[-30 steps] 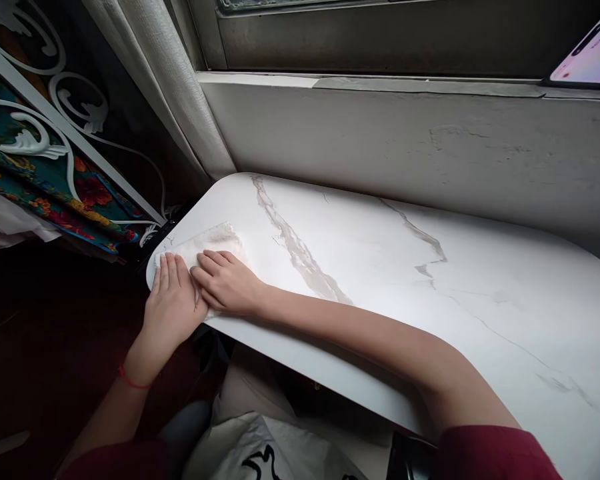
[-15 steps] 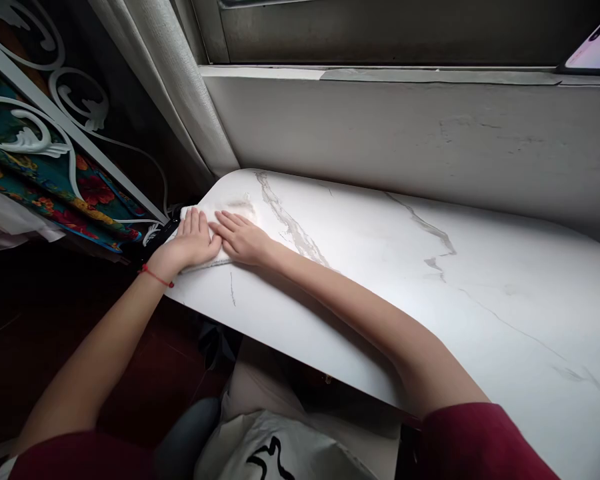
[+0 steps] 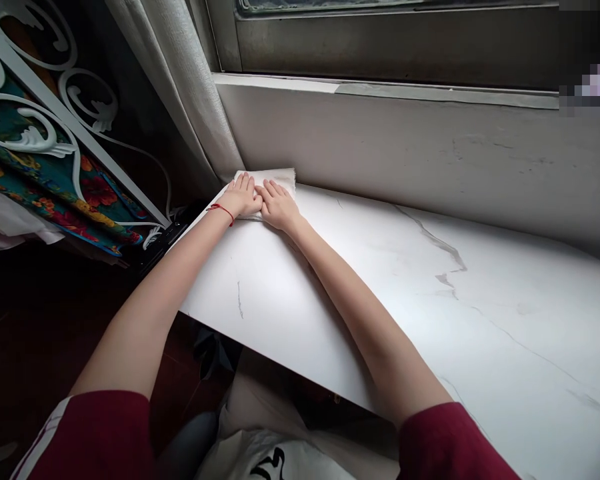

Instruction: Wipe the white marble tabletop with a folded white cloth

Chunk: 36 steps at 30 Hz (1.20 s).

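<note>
A white cloth (image 3: 283,177) lies at the far left corner of a white, grey-veined tabletop (image 3: 360,267), its back edge reaching the wall. Flat on its left part rests my left hand (image 3: 242,197), fingers stretched forward, a red string bracelet at the wrist. My right hand (image 3: 279,205) presses on the cloth just beside it, palm down with fingers extended. The two hands touch or nearly touch at the thumbs. Neither one grips the cloth; parts of it are hidden beneath them.
Behind the table rise a pale wall (image 3: 380,140) and a window frame (image 3: 390,50). A light curtain (image 3: 180,87) hangs at the back left. White scrolled metalwork (image 3: 75,127) with floral fabric (image 3: 100,193) stands left of the table.
Both hands have slid the cloth away from me and to the right, from the table's left end to its back corner by the wall. The view has shifted slightly.
</note>
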Each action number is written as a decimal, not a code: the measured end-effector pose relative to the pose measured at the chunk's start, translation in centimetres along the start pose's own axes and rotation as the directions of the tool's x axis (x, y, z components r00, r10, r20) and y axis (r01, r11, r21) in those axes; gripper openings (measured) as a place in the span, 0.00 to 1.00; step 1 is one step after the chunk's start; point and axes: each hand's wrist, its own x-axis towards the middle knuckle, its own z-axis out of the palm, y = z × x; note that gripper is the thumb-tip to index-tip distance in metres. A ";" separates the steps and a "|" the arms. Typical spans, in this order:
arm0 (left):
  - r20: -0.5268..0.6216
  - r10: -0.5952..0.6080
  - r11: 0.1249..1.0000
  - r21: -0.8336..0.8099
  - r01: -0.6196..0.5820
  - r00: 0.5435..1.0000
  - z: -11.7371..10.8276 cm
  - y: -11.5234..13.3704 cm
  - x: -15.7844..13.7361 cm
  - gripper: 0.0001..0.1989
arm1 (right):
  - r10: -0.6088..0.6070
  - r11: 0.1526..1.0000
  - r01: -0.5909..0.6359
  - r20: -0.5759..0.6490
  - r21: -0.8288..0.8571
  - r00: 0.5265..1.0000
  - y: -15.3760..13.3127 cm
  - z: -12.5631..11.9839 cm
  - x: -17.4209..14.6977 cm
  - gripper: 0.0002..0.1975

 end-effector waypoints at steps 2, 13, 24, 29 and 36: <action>-0.050 0.035 0.999 -0.026 -0.037 0.998 0.7 -0.3 0.9 0.36 | 0.012 1.000 -0.013 -0.012 -0.017 1.000 0.5 0.2 0.3 0.27; -0.321 0.143 0.953 -0.212 -0.218 0.936 3.3 -1.6 4.0 0.33 | 0.018 0.998 -0.025 -0.117 -0.057 0.993 1.8 1.5 1.0 0.33; -0.349 0.134 0.957 -0.198 -0.212 0.928 3.1 -0.9 2.8 0.33 | 0.047 0.997 -0.054 -0.105 -0.061 0.993 1.6 1.5 0.6 0.30; -0.302 0.209 0.957 -0.134 -0.258 0.930 2.6 -0.5 1.1 0.33 | 0.080 0.990 -0.085 -0.048 -0.113 0.996 0.2 0.2 -1.6 0.30; -0.279 0.336 0.935 -0.014 -0.353 0.900 3.4 0.5 -4.1 0.33 | 0.067 0.983 -0.076 -0.060 -0.165 0.996 -2.9 -1.6 -7.6 0.30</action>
